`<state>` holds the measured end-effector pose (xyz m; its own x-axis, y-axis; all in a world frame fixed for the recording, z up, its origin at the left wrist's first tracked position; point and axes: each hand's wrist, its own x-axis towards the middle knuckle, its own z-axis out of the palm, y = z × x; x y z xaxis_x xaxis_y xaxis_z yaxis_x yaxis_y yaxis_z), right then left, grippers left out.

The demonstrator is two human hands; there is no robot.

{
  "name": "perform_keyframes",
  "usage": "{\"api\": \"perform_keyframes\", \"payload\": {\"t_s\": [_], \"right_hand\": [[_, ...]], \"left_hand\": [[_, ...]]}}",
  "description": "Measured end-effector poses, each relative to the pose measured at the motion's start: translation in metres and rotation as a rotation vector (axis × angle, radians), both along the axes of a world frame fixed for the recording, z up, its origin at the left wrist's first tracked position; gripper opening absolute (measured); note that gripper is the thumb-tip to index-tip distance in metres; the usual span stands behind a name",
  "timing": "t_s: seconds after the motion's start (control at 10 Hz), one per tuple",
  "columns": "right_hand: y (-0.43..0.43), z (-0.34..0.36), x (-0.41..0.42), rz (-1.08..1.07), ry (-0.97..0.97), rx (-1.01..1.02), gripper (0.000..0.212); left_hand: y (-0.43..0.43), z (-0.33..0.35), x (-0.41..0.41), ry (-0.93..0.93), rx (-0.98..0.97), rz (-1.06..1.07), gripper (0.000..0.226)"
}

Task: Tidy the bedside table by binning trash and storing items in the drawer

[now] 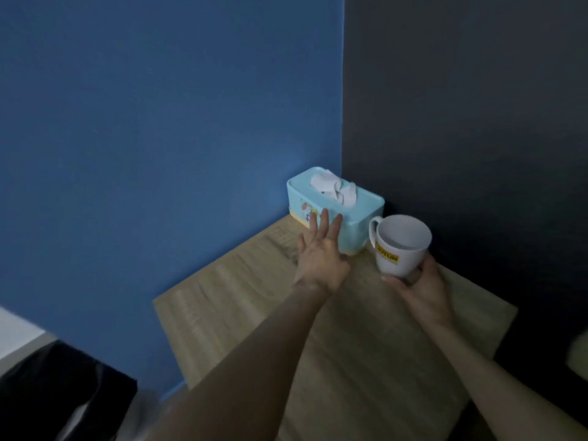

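Both forearms reach in from the bottom edge, over the wooden bench (241, 319), toward the far corner where the blue wall meets the dark one. On the left side, the left hand (321, 259) is stretched flat with its fingers (324, 222) spread and nothing in it; the fingertips lie against or just short of the near long side of the tissue box (359, 214), and blur makes contact hard to tell. That box sits in the corner, its long axis running from far-left to near-right, a white tissue (334, 189) puffing out of the top slot. The left hand is plainly the nearer one to it, and approaches across the long side rather than an end.

Just right of the box, touching or nearly so, is the white mug (401, 246), upright and seemingly empty, handle turned toward the box. The right hand (416, 288) is closed around its lower body from the near side. Whether the mug rests on the bench or is just lifted I cannot tell.
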<state>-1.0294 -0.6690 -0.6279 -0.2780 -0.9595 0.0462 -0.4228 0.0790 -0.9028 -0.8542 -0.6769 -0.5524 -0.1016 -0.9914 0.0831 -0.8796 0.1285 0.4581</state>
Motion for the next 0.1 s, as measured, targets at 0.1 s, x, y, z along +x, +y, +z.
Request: {"api": "perform_keyframes", "payload": {"t_s": [0.1], "right_hand": [[0.0154, -0.0009, 0.0075, -0.066, 0.193, 0.015, 0.094]], "left_hand": [[0.0543, -0.0204, 0.0152, 0.043, 0.15, 0.062, 0.078]]}}
